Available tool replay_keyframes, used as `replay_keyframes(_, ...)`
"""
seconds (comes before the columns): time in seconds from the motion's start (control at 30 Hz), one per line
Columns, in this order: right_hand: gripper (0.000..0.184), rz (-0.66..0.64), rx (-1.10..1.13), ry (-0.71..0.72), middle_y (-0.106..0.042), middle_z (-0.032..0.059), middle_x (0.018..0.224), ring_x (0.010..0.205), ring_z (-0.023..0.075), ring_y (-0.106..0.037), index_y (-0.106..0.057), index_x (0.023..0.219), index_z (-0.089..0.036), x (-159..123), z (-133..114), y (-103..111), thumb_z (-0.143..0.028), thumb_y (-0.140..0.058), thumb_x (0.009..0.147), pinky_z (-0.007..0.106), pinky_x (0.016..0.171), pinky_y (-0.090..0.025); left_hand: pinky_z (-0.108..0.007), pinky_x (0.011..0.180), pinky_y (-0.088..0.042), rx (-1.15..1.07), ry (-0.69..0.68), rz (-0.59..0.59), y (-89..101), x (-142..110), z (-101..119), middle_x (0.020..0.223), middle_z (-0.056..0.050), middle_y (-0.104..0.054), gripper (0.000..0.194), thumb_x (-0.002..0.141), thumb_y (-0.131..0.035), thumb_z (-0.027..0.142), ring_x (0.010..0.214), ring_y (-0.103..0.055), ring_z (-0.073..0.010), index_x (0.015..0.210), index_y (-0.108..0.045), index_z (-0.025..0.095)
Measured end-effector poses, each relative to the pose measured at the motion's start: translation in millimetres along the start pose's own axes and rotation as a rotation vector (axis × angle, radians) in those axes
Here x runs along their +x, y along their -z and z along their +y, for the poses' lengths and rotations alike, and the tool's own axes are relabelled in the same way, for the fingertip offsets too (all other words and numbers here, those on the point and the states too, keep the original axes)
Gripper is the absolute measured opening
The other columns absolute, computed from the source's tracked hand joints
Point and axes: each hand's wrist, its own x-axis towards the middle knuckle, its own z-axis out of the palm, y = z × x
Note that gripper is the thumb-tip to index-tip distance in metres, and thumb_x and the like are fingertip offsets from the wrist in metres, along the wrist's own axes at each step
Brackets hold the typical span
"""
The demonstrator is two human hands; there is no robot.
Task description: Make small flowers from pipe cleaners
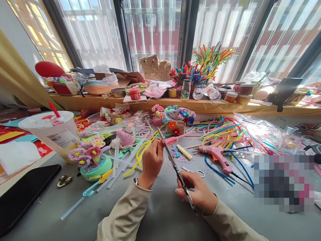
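My left hand (152,162) is closed, pinching a fuzzy pink pipe-cleaner piece (172,140) that points to the right, with a thin tail. In my right hand (197,191) is a pair of long scissors (178,172), seen nearly edge-on. Their blades slant up past my left fingertips and cross the pink piece. Whether they are cutting into it I cannot tell. Just beyond lie a short cream-coloured stick (184,152) and small blue and pink fuzzy scraps (177,153). A small pair of white-handled scissors (200,173) rests behind my right hand.
A pink glue gun (217,157) with a cord lies right of my hands, before a heap of pipe cleaners (225,134). Flower baskets (175,126) stand behind. On the left are a flower-topped green pot (96,167), a drink cup (54,132) and a black phone (27,194).
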Motion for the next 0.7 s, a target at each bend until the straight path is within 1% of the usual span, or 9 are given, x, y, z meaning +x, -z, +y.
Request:
replay_keyframes(0.1,0.04,-0.012,0.036,-0.008,-0.034,-0.0051,0.049,0.047,0.0066,-0.032,-0.034,0.055,-0.017,0,-3,1,-0.053,-0.052,0.061,0.018,0.044,-0.028,-0.021,0.047,-0.025,0.024,-0.047,0.029,-0.1,0,0,0.048,0.004,-0.041,0.025,0.081,-0.03,0.026,0.044,-0.038,-0.0099,0.059,-0.038,0.019)
replay_keyframes(0.27,0.044,-0.112,0.147,0.013,-0.037,-0.0038,0.053,0.048,0.0078,-0.036,-0.035,0.059,-0.017,-2,-9,7,-0.061,-0.042,0.063,0.02,0.046,-0.033,-0.02,0.047,-0.029,-0.004,-0.095,0.028,0.2,1,-2,0.05,0.002,-0.045,0.026,0.081,-0.03,0.025,0.045,-0.04,-0.0095,0.058,-0.04,0.018)
replay_keyframes(0.4,0.051,-0.137,0.136,0.041,-0.038,-0.0026,0.057,0.051,0.0094,-0.038,-0.038,0.063,-0.018,-3,-9,14,-0.068,-0.039,0.058,0.022,0.05,-0.036,-0.02,0.047,-0.03,0.015,-0.129,-0.02,1.0,1,-4,0.051,0.001,-0.048,0.027,0.081,-0.03,0.027,0.046,-0.043,-0.0103,0.059,-0.041,0.018)
replay_keyframes(0.47,0.05,-0.157,0.128,0.052,-0.038,-0.0022,0.059,0.053,0.0099,-0.039,-0.04,0.064,-0.018,-3,-9,16,-0.067,-0.04,0.058,0.023,0.052,-0.037,-0.02,0.048,-0.03,0.007,-0.137,-0.051,1.5,1,-5,0.052,0.001,-0.05,0.027,0.081,-0.029,0.027,0.047,-0.045,-0.0106,0.06,-0.042,0.019)
replay_keyframes(0.6,0.04,-0.171,0.135,0.024,-0.038,-0.0022,0.06,0.054,0.0096,-0.041,-0.039,0.063,-0.017,-4,-7,19,-0.056,-0.046,0.063,0.022,0.051,-0.037,-0.021,0.05,-0.032,-0.009,-0.142,-0.096,2.3,2,-7,0.056,-0.001,-0.053,0.026,0.082,-0.029,0.028,0.051,-0.048,-0.0114,0.064,-0.045,0.018)
replay_keyframes(0.63,0.039,-0.161,0.14,0.022,-0.038,-0.0024,0.058,0.052,0.0094,-0.041,-0.038,0.062,-0.017,-4,-5,19,-0.055,-0.046,0.064,0.021,0.05,-0.036,-0.021,0.05,-0.033,0.0,-0.149,-0.098,2.3,2,-7,0.056,-0.001,-0.053,0.027,0.082,-0.028,0.027,0.052,-0.048,-0.0117,0.064,-0.046,0.018)
replay_keyframes(0.7,0.038,-0.135,0.137,0.026,-0.038,-0.003,0.054,0.049,0.0091,-0.04,-0.037,0.06,-0.017,-3,-3,17,-0.054,-0.045,0.065,0.021,0.048,-0.035,-0.022,0.051,-0.032,0.055,-0.171,-0.064,2.3,2,-7,0.054,-0.002,-0.051,0.029,0.082,-0.027,0.027,0.052,-0.047,-0.0127,0.062,-0.046,0.018)
